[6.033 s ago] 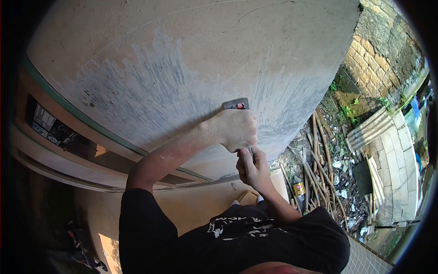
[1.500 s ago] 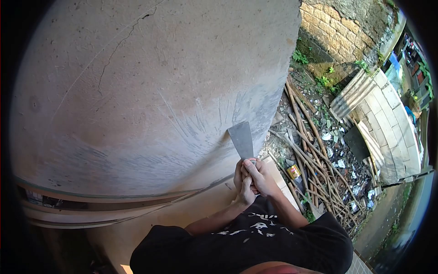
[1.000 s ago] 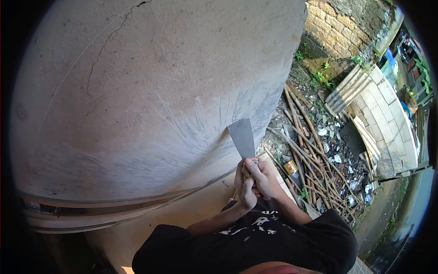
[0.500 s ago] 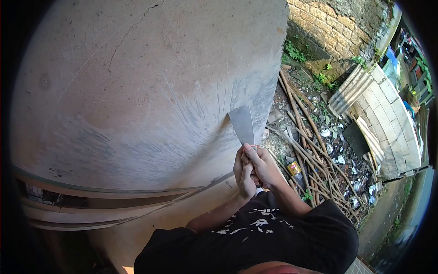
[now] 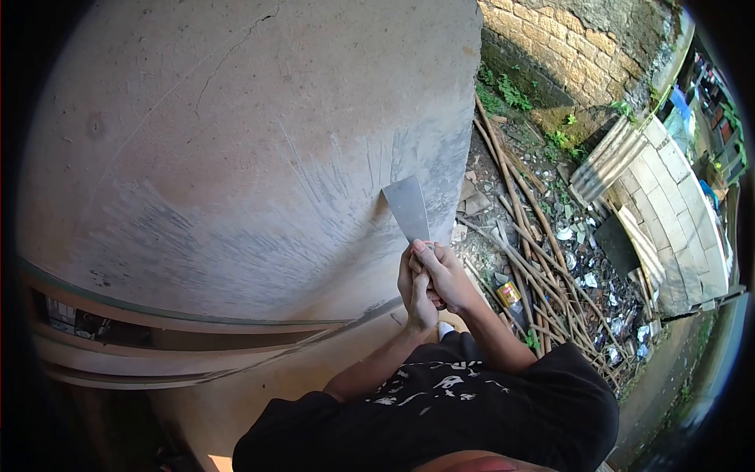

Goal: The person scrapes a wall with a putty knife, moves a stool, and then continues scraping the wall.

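A wide metal scraper (image 5: 409,211) points up and away from me, its blade edge right at the plastered wall (image 5: 236,173). Both my hands are wrapped round its handle, which they mostly hide. My right hand (image 5: 450,275) grips it with the thumb laid along the base of the blade. Pressed against it, my left hand (image 5: 417,295) closes around the handle from the other side. Grey scrape marks (image 5: 330,177) streak the lower wall around the blade, and the blade casts a long shadow down to the left.
Right of the wall's edge, bamboo poles (image 5: 519,212) lie over rubble and litter. A yellow packet (image 5: 507,294) sits among them. Farther off are a corrugated sheet (image 5: 605,165), a block wall (image 5: 676,212) and a sunlit brick wall (image 5: 550,43). A ledge (image 5: 197,338) runs below the scraped wall.
The scraper and both hands have shifted slightly up and left in view, and the wall's edge has shifted left too. The grip is the same.
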`<state>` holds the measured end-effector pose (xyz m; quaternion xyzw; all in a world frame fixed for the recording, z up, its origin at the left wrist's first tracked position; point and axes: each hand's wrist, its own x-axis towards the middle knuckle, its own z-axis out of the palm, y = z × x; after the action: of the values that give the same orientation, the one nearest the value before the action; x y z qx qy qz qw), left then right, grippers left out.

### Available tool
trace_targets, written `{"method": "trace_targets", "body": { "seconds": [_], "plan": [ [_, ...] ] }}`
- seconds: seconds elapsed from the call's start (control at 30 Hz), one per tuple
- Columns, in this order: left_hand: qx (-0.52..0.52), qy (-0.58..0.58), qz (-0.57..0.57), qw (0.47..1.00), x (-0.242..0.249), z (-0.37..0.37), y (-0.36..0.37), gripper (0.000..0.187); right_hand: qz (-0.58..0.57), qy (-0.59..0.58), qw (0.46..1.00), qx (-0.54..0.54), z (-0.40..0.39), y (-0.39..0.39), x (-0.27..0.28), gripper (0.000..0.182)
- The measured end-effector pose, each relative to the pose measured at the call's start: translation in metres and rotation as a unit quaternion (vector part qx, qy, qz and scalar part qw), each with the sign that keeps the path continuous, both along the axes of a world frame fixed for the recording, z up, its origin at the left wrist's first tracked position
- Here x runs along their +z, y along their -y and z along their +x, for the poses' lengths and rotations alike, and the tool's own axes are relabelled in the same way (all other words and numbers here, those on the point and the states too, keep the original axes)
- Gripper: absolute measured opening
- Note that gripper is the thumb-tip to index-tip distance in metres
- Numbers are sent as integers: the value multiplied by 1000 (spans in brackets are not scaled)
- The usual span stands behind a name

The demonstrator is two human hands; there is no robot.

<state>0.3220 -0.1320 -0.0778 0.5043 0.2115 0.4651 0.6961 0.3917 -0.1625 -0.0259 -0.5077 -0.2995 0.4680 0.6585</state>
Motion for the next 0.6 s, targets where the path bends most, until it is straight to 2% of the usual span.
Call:
{"method": "trace_targets", "body": {
  "seconds": [0.07,0.13,0.17,0.23,0.27,0.3,0.33,0.4,0.43,0.5,0.53,0.57,0.6],
  "plan": [
    [8,-5,11,1000,5,-3,0,43,-16,-10,1000,2,0,1,2,44],
    [-15,-59,-4,998,13,-9,-6,44,-3,-39,999,-25,-5,-9,8,44],
    [-17,-17,28,999,17,-7,-11,44,9,-37,999,-19,-5,-11,14,44],
    [-33,26,28,999,74,1,-29,40,14,3,999,-42,-3,-22,59,44],
    [-48,31,6,998,86,2,-37,39,56,-14,998,-28,2,-35,66,44],
    [-38,23,8,999,76,6,-41,35,53,-24,998,-25,-2,-32,62,45],
    [-21,4,62,998,73,2,-35,38,60,-23,998,-20,0,-33,57,45],
    [12,-44,93,995,54,-5,-17,42,12,-31,999,-34,-7,-18,26,44],
    [5,-9,-12,1000,31,-4,-6,44,28,11,995,-93,-14,-18,8,46],
    [-6,-20,41,999,34,-5,-12,41,-1,25,997,-68,-9,-14,15,45],
    [-8,-5,54,998,48,4,-19,40,-20,35,998,-57,0,-16,35,45],
    [-23,20,62,998,74,9,-27,37,18,61,996,-60,7,-25,50,43],
    [-72,40,-58,995,74,9,-33,39,29,28,999,-32,13,-30,69,42]
  ]
}}
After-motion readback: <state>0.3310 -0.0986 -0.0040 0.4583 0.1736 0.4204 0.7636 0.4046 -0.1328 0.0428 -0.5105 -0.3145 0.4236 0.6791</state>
